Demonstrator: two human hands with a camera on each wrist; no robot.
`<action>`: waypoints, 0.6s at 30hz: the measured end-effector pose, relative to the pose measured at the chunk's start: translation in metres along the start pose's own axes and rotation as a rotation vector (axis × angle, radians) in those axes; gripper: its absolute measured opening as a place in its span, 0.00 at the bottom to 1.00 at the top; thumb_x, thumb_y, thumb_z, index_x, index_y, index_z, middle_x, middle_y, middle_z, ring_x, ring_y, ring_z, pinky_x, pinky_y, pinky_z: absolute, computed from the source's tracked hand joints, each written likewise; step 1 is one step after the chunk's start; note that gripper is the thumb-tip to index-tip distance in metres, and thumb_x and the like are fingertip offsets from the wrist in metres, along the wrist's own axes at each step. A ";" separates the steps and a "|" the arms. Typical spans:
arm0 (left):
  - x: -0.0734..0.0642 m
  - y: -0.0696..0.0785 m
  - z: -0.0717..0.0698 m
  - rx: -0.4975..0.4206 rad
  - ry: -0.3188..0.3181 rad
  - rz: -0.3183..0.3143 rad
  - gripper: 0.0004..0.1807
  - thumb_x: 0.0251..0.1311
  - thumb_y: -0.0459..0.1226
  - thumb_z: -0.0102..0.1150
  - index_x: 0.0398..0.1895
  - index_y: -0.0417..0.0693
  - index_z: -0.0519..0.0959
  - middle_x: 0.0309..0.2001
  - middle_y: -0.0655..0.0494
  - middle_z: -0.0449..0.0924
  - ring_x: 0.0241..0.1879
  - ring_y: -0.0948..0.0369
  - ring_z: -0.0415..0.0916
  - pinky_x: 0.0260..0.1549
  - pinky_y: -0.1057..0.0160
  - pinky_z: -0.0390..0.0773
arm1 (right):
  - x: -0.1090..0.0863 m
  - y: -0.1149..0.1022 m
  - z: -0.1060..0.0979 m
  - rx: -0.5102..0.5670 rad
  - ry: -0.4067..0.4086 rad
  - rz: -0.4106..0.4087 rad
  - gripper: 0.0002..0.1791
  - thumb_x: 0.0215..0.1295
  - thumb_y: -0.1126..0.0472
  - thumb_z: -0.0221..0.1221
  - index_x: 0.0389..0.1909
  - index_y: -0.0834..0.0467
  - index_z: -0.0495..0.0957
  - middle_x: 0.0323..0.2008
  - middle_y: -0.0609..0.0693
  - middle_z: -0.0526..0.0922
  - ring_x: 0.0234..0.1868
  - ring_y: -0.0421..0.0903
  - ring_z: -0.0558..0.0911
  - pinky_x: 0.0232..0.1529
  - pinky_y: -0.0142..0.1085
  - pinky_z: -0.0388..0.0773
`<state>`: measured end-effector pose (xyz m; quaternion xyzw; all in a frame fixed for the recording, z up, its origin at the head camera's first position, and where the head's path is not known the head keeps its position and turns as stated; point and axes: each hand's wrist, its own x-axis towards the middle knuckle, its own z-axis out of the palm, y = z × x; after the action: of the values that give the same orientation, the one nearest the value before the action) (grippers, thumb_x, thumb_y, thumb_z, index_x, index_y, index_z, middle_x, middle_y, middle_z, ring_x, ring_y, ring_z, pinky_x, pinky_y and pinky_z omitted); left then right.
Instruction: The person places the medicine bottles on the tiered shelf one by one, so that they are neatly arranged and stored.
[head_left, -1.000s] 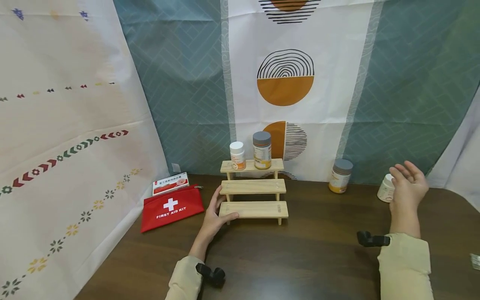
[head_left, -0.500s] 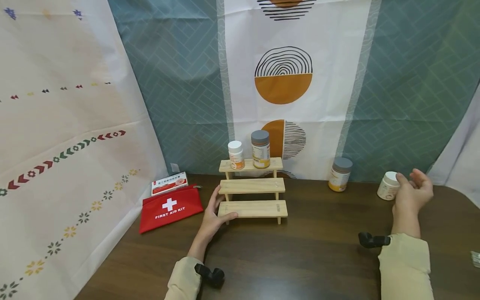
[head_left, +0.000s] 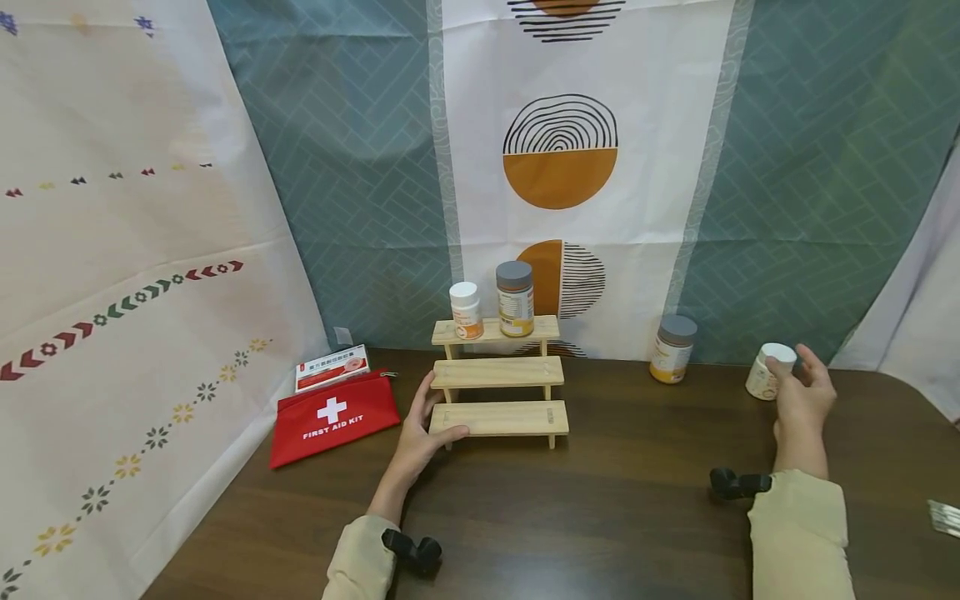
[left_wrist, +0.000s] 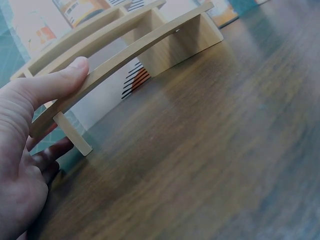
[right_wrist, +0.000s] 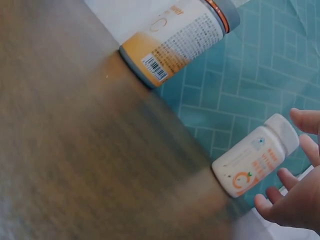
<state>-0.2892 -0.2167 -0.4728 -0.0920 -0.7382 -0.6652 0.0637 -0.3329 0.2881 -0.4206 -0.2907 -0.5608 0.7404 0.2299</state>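
My left hand [head_left: 419, 431] grips the left end of a three-tier wooden display stand [head_left: 498, 418], thumb on top of the lowest board and fingers around its side. In the left wrist view the thumb [left_wrist: 75, 71] presses the board's edge. On the top tier stand a white-capped pill bottle [head_left: 467, 312] and a larger grey-capped bottle [head_left: 515, 300]. At the right, my right hand [head_left: 804, 408] is beside another white-capped pill bottle [head_left: 763, 379], upright on the table. In the right wrist view its spread fingers lie around this bottle [right_wrist: 255, 160], with a gap between.
Another grey-capped bottle [head_left: 671, 354] stands on the dark wooden table [head_left: 600, 500], left of the right hand's bottle. A red first aid pouch [head_left: 335, 419] and a white medicine box [head_left: 332, 368] lie at the left. Patterned curtains [head_left: 337, 167] hang behind. A small silvery packet [head_left: 943, 517] lies at the right edge.
My right hand has come down and turned toward the white-capped bottle at the right, its fingers now around it. The left hand keeps its hold on the stand. The head view has shifted slightly.
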 end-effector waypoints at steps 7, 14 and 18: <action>0.000 -0.001 0.000 -0.010 0.002 -0.002 0.55 0.51 0.28 0.70 0.78 0.59 0.47 0.72 0.39 0.60 0.66 0.44 0.66 0.57 0.62 0.71 | 0.003 0.008 -0.001 0.012 -0.013 -0.025 0.33 0.67 0.63 0.58 0.71 0.43 0.64 0.74 0.41 0.59 0.71 0.35 0.59 0.71 0.27 0.55; 0.000 0.000 0.000 -0.002 0.001 0.006 0.55 0.51 0.28 0.70 0.78 0.60 0.47 0.71 0.39 0.62 0.64 0.46 0.67 0.54 0.67 0.72 | 0.001 0.010 -0.002 0.046 -0.060 -0.049 0.32 0.66 0.65 0.58 0.70 0.42 0.66 0.69 0.39 0.67 0.66 0.33 0.65 0.58 0.16 0.63; -0.001 0.000 0.000 0.001 0.005 0.007 0.56 0.51 0.28 0.71 0.78 0.60 0.47 0.71 0.39 0.62 0.65 0.47 0.67 0.54 0.67 0.72 | 0.000 0.012 -0.002 0.064 -0.080 -0.081 0.31 0.65 0.69 0.59 0.68 0.46 0.70 0.50 0.33 0.76 0.53 0.30 0.70 0.44 0.15 0.66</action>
<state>-0.2885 -0.2166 -0.4731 -0.0928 -0.7382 -0.6647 0.0677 -0.3318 0.2860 -0.4327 -0.2307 -0.5570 0.7589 0.2462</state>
